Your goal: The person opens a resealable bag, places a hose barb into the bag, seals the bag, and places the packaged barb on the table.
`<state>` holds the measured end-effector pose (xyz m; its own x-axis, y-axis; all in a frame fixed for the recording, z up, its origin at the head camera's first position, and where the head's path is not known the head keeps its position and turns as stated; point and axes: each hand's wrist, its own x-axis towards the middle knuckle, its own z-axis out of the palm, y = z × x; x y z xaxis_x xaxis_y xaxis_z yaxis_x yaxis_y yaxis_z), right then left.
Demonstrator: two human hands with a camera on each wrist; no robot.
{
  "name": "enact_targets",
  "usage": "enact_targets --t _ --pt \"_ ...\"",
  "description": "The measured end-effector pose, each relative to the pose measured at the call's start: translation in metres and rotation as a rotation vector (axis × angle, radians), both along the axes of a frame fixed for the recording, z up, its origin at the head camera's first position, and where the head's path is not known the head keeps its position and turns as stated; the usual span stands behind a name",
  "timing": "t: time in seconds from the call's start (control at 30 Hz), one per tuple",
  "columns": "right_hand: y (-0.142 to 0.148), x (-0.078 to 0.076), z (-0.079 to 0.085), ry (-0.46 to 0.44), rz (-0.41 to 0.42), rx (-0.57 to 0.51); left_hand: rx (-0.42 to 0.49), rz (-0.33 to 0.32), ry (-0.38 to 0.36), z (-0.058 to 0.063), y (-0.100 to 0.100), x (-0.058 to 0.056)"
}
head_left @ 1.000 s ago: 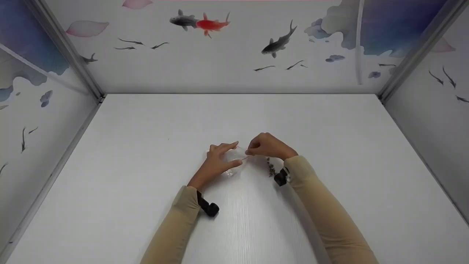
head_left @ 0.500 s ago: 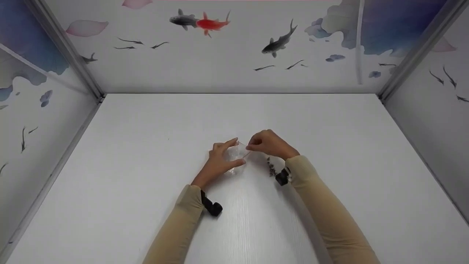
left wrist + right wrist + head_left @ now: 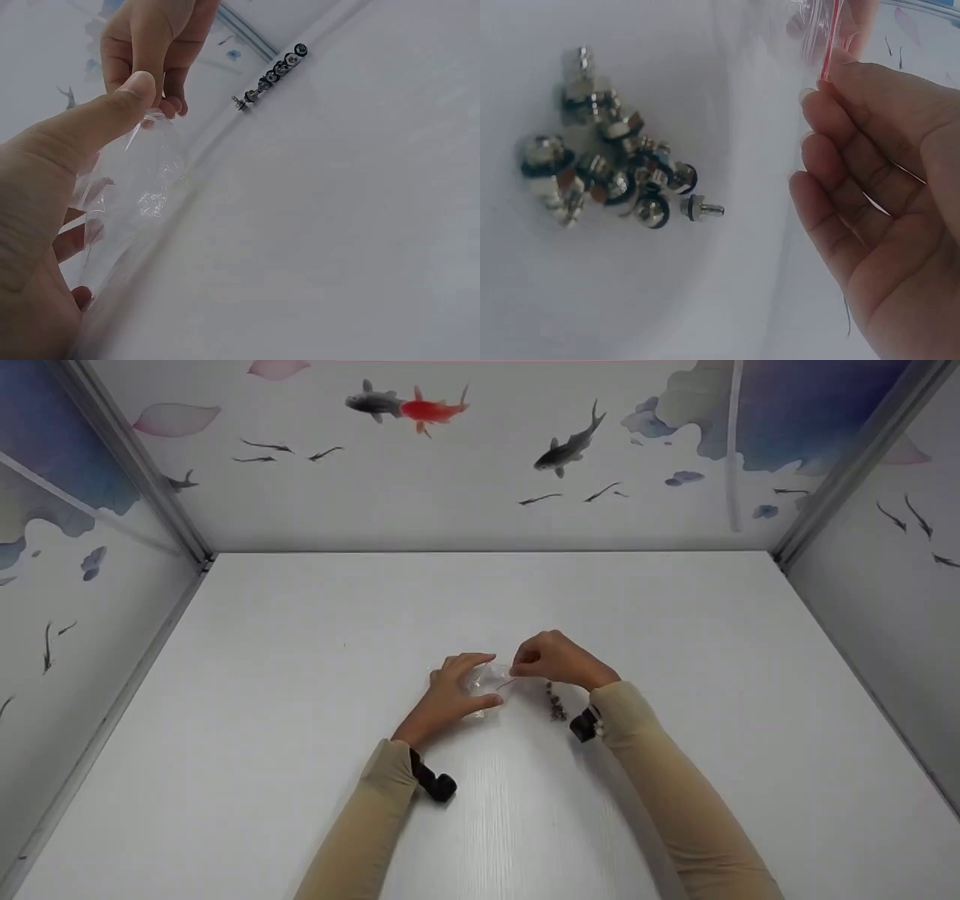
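A clear plastic zip bag (image 3: 480,682) with a thin red line along its mouth is between the two hands. My left hand (image 3: 450,694) holds its left side, thumb in front and fingers behind, as the left wrist view of the bag (image 3: 146,187) shows. With thumb and index finger, my right hand (image 3: 559,660) pinches the mouth edge beside the red zip strip (image 3: 831,37). Small metal fittings (image 3: 619,180) with dark rings lie in a loose pile below the right hand. The bag's far side is partly hidden by the left hand.
The white table (image 3: 300,607) is enclosed by printed panels at the back (image 3: 480,495) and both sides. A black wrist camera (image 3: 583,726) on the right sleeve sits close to the pile of fittings.
Both hands first rose slightly with the bag's mouth, then came back down. The right hand has shifted a little to the right, still pinching the edge. The fittings have stayed put.
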<state>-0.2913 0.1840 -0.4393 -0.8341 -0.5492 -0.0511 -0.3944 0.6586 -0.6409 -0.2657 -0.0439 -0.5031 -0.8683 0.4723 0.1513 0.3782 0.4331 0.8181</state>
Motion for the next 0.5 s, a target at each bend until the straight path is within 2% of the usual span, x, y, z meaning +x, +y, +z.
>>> enact_targets --t 0.2,0.5 --pt "0.005 0.003 0.003 0.002 0.028 0.032 0.001 -0.017 -0.033 -0.003 -0.001 0.002" --pt "0.018 0.006 0.011 -0.015 0.019 0.108 0.006 -0.002 0.016 -0.004 0.001 0.0"
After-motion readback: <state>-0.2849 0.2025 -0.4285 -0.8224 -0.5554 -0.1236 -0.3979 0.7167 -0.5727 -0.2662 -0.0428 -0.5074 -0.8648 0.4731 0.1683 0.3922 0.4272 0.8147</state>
